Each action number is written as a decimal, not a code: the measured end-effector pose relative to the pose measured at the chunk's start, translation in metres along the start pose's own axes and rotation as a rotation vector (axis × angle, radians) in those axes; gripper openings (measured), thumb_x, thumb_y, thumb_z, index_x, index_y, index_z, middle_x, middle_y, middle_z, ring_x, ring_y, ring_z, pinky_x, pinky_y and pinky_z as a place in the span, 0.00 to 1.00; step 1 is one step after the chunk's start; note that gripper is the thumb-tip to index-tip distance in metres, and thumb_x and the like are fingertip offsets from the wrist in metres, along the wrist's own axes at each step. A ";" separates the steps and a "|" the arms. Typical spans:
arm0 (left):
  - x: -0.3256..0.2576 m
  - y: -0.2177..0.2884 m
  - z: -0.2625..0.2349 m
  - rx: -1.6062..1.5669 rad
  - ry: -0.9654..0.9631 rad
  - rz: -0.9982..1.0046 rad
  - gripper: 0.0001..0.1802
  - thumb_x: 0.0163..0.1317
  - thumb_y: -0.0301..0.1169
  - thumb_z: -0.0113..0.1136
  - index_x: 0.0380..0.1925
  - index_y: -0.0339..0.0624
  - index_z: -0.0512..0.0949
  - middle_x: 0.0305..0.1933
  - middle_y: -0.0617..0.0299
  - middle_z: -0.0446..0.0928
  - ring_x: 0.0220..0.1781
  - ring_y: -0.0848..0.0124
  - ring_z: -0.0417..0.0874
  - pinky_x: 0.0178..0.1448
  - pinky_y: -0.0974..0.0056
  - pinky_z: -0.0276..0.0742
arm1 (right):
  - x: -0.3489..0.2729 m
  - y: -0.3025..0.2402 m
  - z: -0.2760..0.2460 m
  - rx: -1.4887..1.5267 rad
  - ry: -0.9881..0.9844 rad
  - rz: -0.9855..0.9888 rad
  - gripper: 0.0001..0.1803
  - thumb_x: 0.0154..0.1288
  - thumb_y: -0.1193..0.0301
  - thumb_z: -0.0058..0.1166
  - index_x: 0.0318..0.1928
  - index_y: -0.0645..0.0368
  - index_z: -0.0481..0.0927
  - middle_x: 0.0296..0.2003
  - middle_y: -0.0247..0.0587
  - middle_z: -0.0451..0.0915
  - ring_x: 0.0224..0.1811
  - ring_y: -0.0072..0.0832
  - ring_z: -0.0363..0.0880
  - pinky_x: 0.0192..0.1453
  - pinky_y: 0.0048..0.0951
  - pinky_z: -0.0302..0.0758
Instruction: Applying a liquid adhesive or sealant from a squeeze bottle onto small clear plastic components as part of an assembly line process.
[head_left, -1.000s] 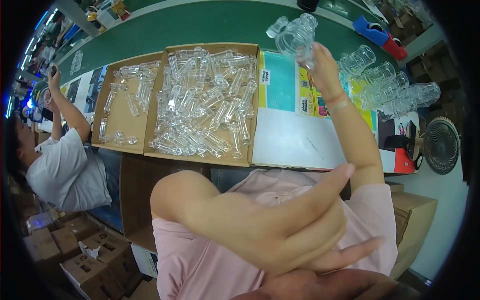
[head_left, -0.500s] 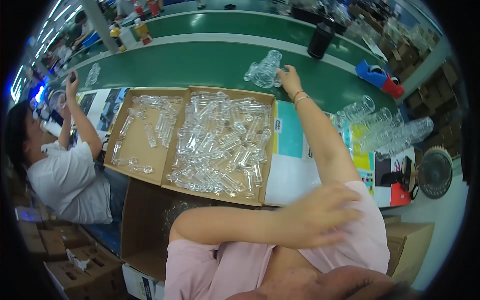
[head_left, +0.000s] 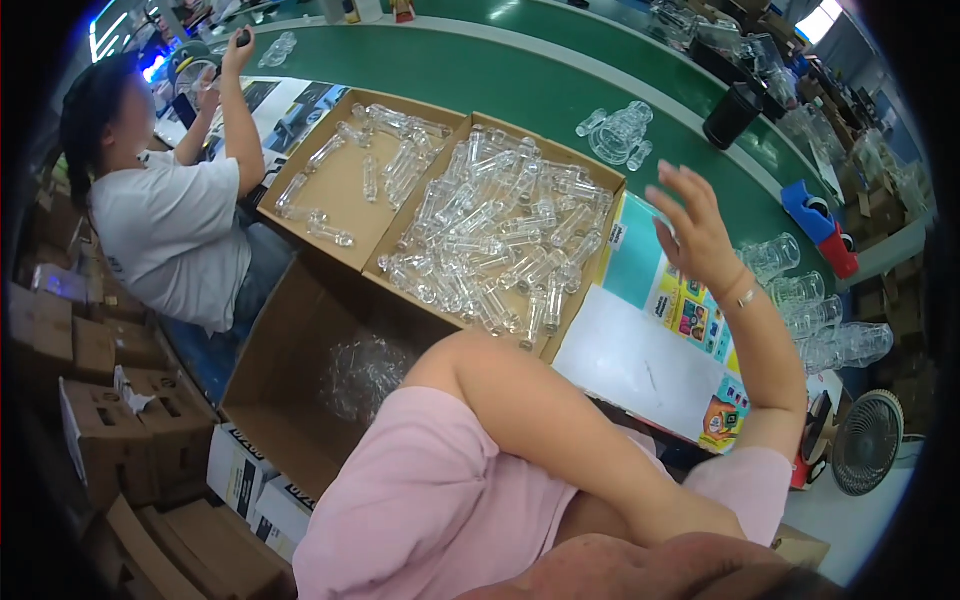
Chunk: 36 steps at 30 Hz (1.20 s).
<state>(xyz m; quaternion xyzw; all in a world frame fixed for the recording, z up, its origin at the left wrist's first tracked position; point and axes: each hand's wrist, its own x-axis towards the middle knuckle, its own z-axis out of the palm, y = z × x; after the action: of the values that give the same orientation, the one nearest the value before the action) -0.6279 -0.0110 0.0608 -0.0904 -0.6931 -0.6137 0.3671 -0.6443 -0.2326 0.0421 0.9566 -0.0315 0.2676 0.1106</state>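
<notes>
My right hand is raised over the right side of the table, fingers spread, holding nothing. Just beyond it, a clear ribbed glass vessel rests on the green work surface, with small clear tube pieces beside it. My left forearm crosses my chest, and my left hand lies against my right upper arm, its fingers hidden. In front of me a shallow cardboard tray holds many clear glass tube pieces. A second tray to its left contains fewer of them.
Several clear vessels stand at the right beside a fan. A black cylinder and a blue-red tape dispenser are farther back. A co-worker sits at left, holding something dark. An open carton gapes below the trays.
My right hand has drawn back from the glass vessel toward me. My left hand has slid lower along my right upper arm. The view has turned, shifting the trays rightward and up.
</notes>
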 end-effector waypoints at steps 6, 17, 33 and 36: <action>-0.092 0.016 -0.050 0.596 0.439 -0.198 0.14 0.50 0.26 0.58 0.39 0.43 0.75 0.51 0.57 0.71 0.42 0.61 0.78 0.46 0.61 0.75 | -0.076 -0.072 -0.028 0.277 -0.409 -0.145 0.22 0.45 0.78 0.53 0.46 0.58 0.75 0.52 0.54 0.67 0.51 0.48 0.68 0.58 0.50 0.64; -0.377 0.129 -0.197 1.972 0.878 -1.711 0.32 0.52 0.43 0.56 0.53 0.31 0.66 0.56 0.41 0.66 0.60 0.50 0.65 0.64 0.54 0.57 | -0.183 -0.179 -0.044 0.453 0.015 0.827 0.23 0.49 0.79 0.53 0.50 0.62 0.69 0.55 0.57 0.64 0.52 0.47 0.68 0.56 0.38 0.66; -0.399 0.155 -0.202 1.193 1.721 -0.722 0.22 0.63 0.34 0.48 0.55 0.36 0.65 0.46 0.47 0.74 0.47 0.60 0.77 0.51 0.62 0.74 | -0.362 -0.125 -0.095 -0.165 1.327 1.391 0.35 0.60 0.69 0.53 0.62 0.65 0.49 0.63 0.52 0.51 0.64 0.40 0.54 0.66 0.38 0.53; -0.320 0.141 -0.165 0.892 1.677 -0.376 0.21 0.66 0.32 0.44 0.58 0.37 0.62 0.49 0.52 0.72 0.49 0.65 0.75 0.54 0.66 0.73 | -0.405 -0.097 -0.085 -0.250 1.211 1.428 0.41 0.57 0.64 0.57 0.63 0.65 0.46 0.64 0.55 0.49 0.65 0.43 0.54 0.65 0.37 0.55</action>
<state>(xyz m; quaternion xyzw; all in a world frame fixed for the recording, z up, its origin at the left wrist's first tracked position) -0.2528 -0.0259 -0.0311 0.6367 -0.3784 -0.2080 0.6388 -1.0222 -0.1186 -0.1164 0.3906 -0.5756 0.7182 0.0200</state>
